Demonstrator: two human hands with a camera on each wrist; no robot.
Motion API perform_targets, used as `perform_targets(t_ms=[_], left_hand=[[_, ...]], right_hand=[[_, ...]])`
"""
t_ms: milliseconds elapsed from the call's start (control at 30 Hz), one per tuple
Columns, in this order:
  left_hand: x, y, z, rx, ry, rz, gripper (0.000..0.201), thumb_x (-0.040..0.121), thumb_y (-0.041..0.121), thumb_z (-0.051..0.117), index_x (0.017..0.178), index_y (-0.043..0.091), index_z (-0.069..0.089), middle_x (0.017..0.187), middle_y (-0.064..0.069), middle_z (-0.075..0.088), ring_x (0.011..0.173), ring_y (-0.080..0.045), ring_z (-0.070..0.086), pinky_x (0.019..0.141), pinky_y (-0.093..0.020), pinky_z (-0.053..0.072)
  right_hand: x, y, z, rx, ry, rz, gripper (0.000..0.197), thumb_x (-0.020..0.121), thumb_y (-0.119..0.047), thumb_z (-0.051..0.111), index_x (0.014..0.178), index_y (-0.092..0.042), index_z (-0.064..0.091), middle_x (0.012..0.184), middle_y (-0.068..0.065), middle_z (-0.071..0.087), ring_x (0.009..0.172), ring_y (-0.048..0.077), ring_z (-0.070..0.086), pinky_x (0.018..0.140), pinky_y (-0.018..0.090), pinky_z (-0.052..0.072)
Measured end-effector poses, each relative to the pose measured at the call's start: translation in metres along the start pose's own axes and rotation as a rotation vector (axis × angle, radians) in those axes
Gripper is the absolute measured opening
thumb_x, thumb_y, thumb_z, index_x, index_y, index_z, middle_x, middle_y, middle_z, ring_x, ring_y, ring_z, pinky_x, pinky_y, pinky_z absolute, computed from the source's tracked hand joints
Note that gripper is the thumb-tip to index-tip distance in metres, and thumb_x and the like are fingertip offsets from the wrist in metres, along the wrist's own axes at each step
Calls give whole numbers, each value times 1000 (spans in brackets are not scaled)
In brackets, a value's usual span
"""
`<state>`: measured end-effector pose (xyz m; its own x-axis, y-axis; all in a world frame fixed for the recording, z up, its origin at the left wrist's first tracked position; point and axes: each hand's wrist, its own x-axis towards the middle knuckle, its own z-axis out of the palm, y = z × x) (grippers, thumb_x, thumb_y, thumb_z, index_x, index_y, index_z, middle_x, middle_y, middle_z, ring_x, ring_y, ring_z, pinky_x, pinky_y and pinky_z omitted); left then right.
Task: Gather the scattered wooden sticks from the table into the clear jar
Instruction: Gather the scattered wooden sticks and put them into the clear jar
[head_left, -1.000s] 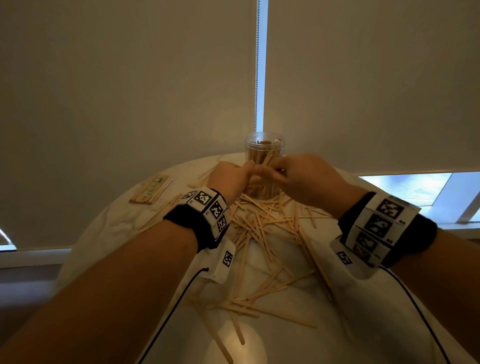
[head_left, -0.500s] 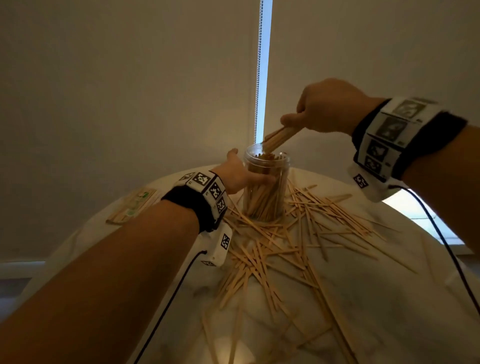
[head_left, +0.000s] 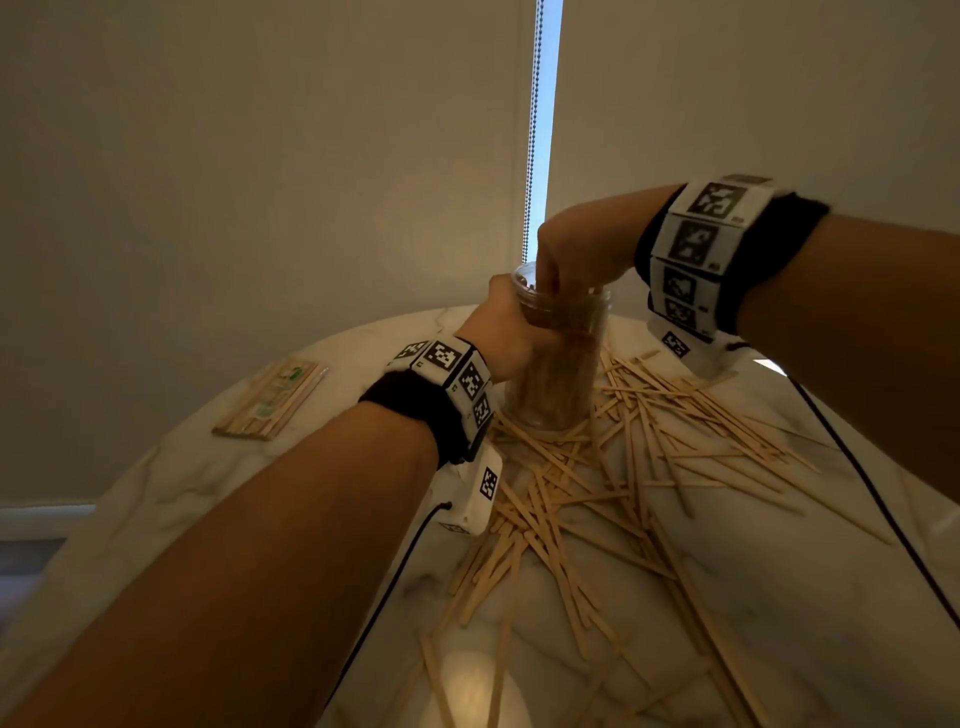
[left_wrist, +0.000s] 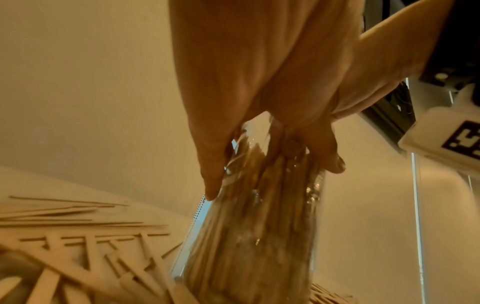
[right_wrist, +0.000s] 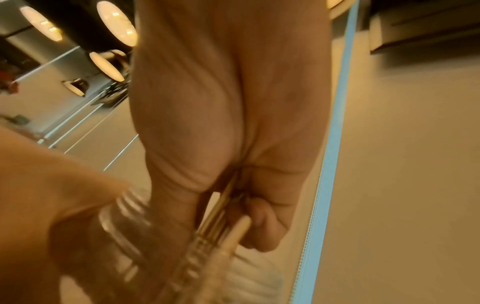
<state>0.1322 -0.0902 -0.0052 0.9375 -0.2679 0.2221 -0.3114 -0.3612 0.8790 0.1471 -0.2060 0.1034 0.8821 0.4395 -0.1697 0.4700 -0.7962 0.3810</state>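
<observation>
The clear jar (head_left: 558, 364) stands upright on the round marble table (head_left: 260, 488), packed with wooden sticks. My left hand (head_left: 506, 332) grips the jar near its top from the left; in the left wrist view its fingers (left_wrist: 213, 164) wrap the jar (left_wrist: 259, 236). My right hand (head_left: 571, 260) is at the jar's mouth, fingertips inside the rim. In the right wrist view it pinches a small bundle of sticks (right_wrist: 221, 218) at the threaded rim (right_wrist: 130, 207). Many loose sticks (head_left: 623, 467) lie scattered in front and to the right of the jar.
A flat wrapped pack of sticks (head_left: 267, 397) lies at the table's left side. Closed roller blinds hang just behind the table, with a bead chain (head_left: 531, 130) in the gap. Cables run from both wrist units across the table.
My right hand came down from above the jar to its mouth, pushing its bundle of sticks in. The left hand keeps its grip on the jar.
</observation>
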Motion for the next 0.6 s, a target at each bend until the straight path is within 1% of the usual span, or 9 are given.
perform_targets(t_ms=[67,200,267,333,400,433,467,533,600], left_hand=[[1,-2,0,-27,-12,10,60,67,16,85,120,8,58,102,-6,74,95,-20,72,82,-44,61],[-5,3,0,-43,-9,42,57,72,15,86,121,12,57,104,-4,73,96,-15,71,78,-27,60],[-6,3,1,-49,-2,44,51,75,13,84,119,9,60,103,-4,74,94,-13,72,76,-23,58],[-14,8,2,-19,-27,42,47,76,22,84,118,10,64,103,-2,74,95,-12,71,82,-26,57],[-25,12,2,127,-57,-12,54,74,39,85,118,17,62,109,6,69,99,-8,67,93,-31,52],[-33,13,-1,258,-89,-74,60,74,47,82,121,22,57,116,7,65,106,-10,63,98,-32,48],[-41,14,-5,414,-120,-146,78,73,56,79,136,20,50,127,3,60,117,-16,59,103,-35,45],[-56,10,-15,653,-182,-274,103,69,68,75,147,11,40,144,-5,51,129,-25,51,109,-39,40],[-77,9,-27,727,-230,-322,91,69,68,74,140,14,53,136,-2,59,122,-20,55,105,-36,42]], right_hand=[[-3,2,2,-18,-3,-8,22,93,-18,65,112,-24,75,96,-3,69,87,16,58,77,28,44],[-14,7,2,255,4,-22,22,98,-29,54,106,-23,75,98,1,70,91,19,61,87,35,49],[-22,10,2,387,85,-10,25,99,-35,54,106,-24,75,96,-2,71,87,15,63,84,34,50],[-34,13,3,449,205,17,24,98,-39,57,107,-25,75,94,-6,71,82,10,63,78,31,47],[-50,16,4,488,346,69,24,97,-38,59,107,-23,75,95,-7,70,84,11,62,77,30,42],[-60,17,6,512,406,99,24,96,-37,59,107,-22,75,94,-8,68,84,11,60,76,29,41],[-71,17,9,542,447,120,24,97,-36,59,106,-21,74,91,-9,66,81,10,59,72,28,40],[-98,12,18,603,454,139,23,97,-36,59,103,-19,74,86,-8,67,74,6,58,65,26,40],[-125,2,34,655,389,143,24,97,-37,59,98,-18,73,83,-4,69,71,9,60,61,25,41]])
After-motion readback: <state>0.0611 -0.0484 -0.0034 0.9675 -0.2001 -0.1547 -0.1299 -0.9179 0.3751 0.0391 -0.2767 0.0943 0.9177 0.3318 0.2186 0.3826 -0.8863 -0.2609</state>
